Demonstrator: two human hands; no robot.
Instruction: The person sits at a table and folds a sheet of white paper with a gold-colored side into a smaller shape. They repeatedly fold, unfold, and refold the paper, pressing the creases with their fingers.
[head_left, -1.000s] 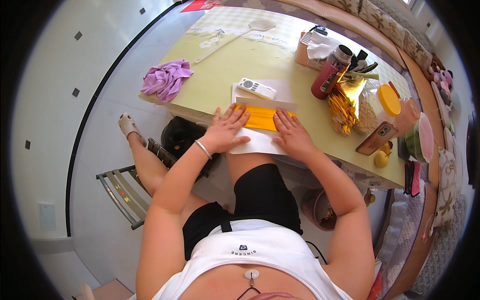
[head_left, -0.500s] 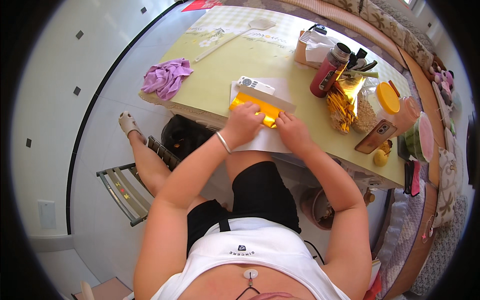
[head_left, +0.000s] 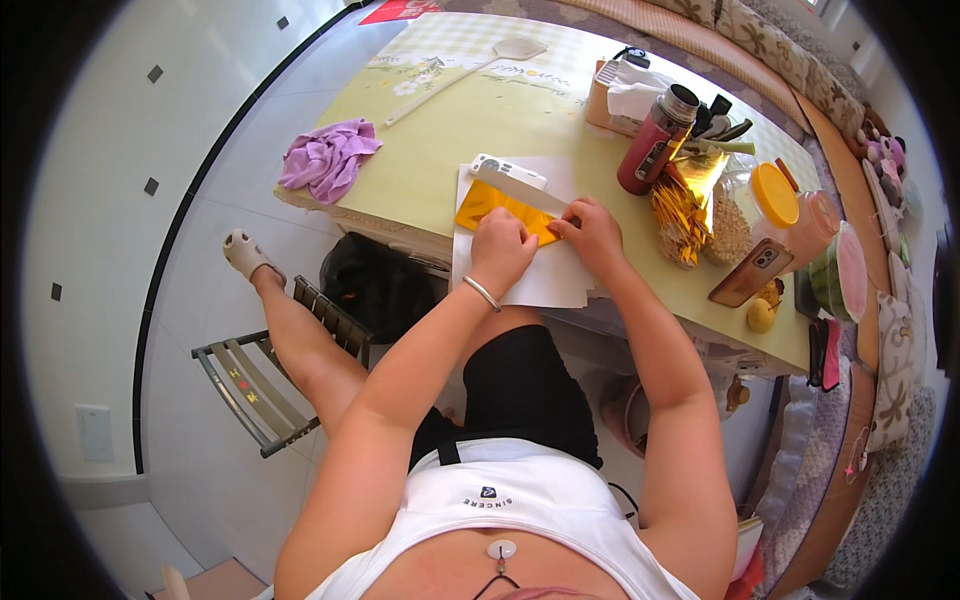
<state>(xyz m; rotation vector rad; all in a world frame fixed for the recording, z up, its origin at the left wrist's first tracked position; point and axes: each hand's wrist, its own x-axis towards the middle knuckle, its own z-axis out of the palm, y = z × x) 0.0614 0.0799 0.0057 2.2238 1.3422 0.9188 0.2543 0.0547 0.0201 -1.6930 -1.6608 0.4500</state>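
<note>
From lying flat, the left hand and right hand have been curled; shiny gold rectangular paper is pinched in each grip over white paper sheets, apparently part-folded, some folding left.

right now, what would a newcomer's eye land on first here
Probably the bright gold sheet, over white paper at the table's near edge, with the left hand and right hand at it. Next, perhaps, the shiny gold bundle beside the dark pink bottle, to the right. The purple cloth stands out on the table's left corner.
</note>
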